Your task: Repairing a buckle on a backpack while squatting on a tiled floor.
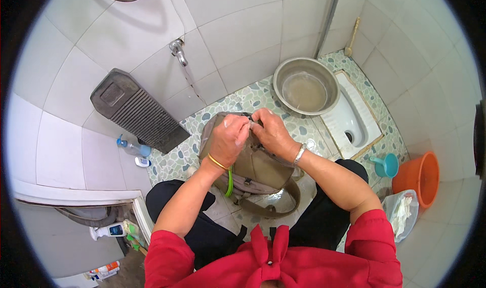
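An olive-green backpack [263, 167] lies on the wet tiled floor between my knees, its wide strap [273, 209] curving toward me. My left hand [230, 137] and my right hand [276, 134] meet over the far end of the bag. The fingers of both are pinched together around something small and pale; it is mostly covered, so its kind does not show. A bright green band [230, 182] hangs beside the bag, below my left wrist. That wrist wears a gold bangle, the right one a silver bracelet.
A metal basin [330, 96] of cloudy water overlaps the squat toilet [372, 131]. To the right are a teal dipper [389, 165], an orange bucket [429, 179] and a plastic bag [387, 207] of white paper. Leftward, a dark washboard [147, 113] leans under a tap [177, 52], near a bottle [132, 147].
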### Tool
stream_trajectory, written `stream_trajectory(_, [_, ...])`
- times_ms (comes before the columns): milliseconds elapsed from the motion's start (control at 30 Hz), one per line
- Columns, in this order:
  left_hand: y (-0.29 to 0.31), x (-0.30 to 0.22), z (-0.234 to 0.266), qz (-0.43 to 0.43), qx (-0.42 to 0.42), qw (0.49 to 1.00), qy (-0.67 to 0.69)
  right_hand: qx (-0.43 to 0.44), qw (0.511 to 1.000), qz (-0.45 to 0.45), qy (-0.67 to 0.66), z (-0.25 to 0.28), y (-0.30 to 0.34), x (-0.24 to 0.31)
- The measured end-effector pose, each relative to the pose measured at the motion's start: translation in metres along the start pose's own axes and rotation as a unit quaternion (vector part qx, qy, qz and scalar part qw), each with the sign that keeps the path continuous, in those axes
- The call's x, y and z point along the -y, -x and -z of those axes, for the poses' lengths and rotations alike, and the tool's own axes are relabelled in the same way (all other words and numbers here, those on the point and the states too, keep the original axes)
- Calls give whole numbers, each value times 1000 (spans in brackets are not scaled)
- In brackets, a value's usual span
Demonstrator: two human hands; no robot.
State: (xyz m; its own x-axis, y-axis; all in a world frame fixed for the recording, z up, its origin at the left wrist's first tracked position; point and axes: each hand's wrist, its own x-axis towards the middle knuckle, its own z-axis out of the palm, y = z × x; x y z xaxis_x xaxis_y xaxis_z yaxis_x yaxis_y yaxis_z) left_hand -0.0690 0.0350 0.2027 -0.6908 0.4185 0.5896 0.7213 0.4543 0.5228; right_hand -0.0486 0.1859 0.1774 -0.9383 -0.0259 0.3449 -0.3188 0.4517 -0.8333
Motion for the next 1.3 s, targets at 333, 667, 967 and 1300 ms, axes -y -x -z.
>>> stream_trajectory(333, [-5, 10, 4, -33, 90, 994, -46, -8, 1000, 2, -4, -7, 3, -7])
stream_trajectory(667, [5, 9, -8, 81, 55, 995, -2, 35, 998, -21, -42, 1, -3, -12])
stream_trajectory(967, [-6, -7, -1, 126, -3, 990, 61, 7, 996, -73, -59, 10, -7, 10])
stream_trajectory(1300, [-5, 6, -4, 42, 27, 998, -30, -19, 996, -53, -73, -7, -5, -4])
